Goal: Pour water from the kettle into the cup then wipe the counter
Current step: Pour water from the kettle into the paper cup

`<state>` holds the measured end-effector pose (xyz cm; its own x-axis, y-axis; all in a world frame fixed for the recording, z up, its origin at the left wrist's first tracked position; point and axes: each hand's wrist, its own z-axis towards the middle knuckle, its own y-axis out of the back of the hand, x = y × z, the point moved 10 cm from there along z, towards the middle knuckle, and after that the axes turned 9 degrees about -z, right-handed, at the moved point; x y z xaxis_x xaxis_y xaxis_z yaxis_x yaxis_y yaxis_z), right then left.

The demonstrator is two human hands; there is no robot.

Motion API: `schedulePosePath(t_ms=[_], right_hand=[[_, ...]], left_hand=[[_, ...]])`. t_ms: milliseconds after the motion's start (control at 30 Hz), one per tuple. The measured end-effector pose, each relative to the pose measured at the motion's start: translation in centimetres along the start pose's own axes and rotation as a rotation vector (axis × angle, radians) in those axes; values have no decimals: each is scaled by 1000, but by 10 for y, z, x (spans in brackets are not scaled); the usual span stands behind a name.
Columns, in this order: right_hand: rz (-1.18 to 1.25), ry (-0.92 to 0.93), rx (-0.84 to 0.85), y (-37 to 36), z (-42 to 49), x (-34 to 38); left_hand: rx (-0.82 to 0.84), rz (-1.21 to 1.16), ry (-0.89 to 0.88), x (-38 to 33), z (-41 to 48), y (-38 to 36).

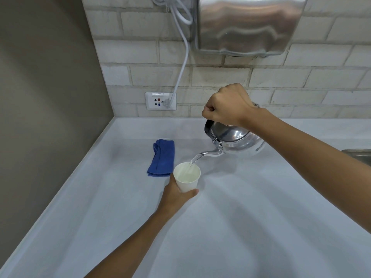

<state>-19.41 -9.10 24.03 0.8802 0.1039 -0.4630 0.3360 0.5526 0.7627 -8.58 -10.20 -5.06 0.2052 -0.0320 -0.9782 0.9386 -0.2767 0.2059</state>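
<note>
Pour underway: right hand [226, 106] fisted round black handle of shiny steel kettle [234, 140], tipped, stream entering white paper cup [187, 177], which left hand [176, 194] grips w/ fingers wrapped. Folded blue cloth [161, 158] lies untouched beside cup on pale grey counter [241, 217]; wiping not yet started.

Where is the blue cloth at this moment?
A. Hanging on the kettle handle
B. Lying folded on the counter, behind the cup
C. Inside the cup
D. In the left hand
B: the blue cloth lies folded on the counter, untouched, while the left hand holds the paper cup.
</note>
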Motion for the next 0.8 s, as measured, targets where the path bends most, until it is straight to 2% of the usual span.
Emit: schedulePosePath(t_ms=[800], right_hand=[[-22, 2, -21, 4, 1, -5]], left_hand=[[5, -10, -3, 0, 0, 0]])
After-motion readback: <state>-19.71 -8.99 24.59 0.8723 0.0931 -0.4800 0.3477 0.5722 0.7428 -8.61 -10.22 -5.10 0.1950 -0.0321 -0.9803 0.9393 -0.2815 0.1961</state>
